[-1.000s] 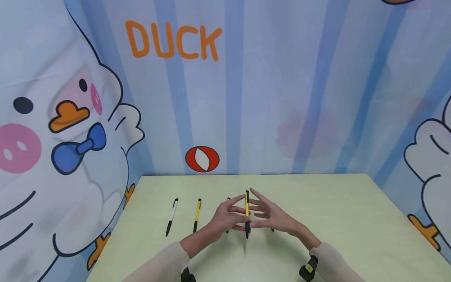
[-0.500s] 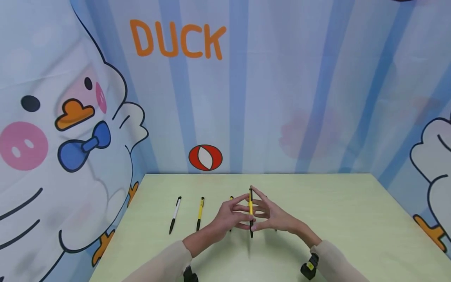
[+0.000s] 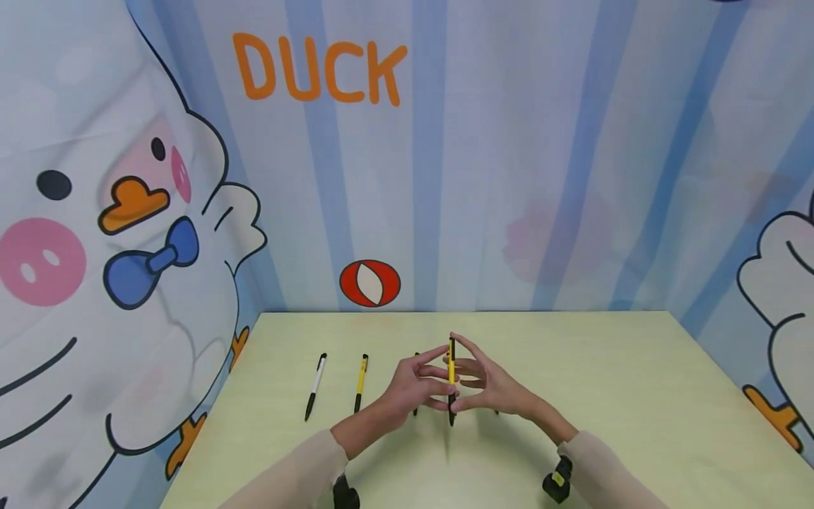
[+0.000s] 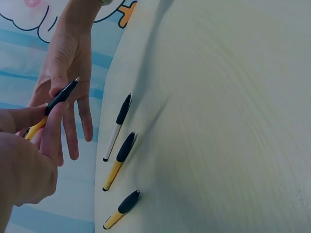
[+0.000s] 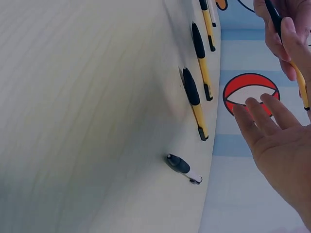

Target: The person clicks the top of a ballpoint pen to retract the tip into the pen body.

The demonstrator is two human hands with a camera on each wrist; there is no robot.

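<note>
One slim white-and-black pen (image 3: 314,387) and one slim yellow-and-black pen (image 3: 361,382) are laid toward the left edge of the pale yellow-green table (image 3: 604,396). By the left hand (image 3: 410,391), another yellow-and-black pen (image 3: 451,371) is pinched above the table; beside it, the right hand (image 3: 500,389) is held with fingers spread, contact not tellable.

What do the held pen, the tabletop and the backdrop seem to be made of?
Held yellow-and-black pen: probably hard plastic, its yellow barrel smooth and uniform; the duller black grip may be rubber.
Tabletop: likely laminate, smooth and pale, faint grain-like streaks.
Backdrop: probably printed fabric, matte, showing soft creases.
</note>
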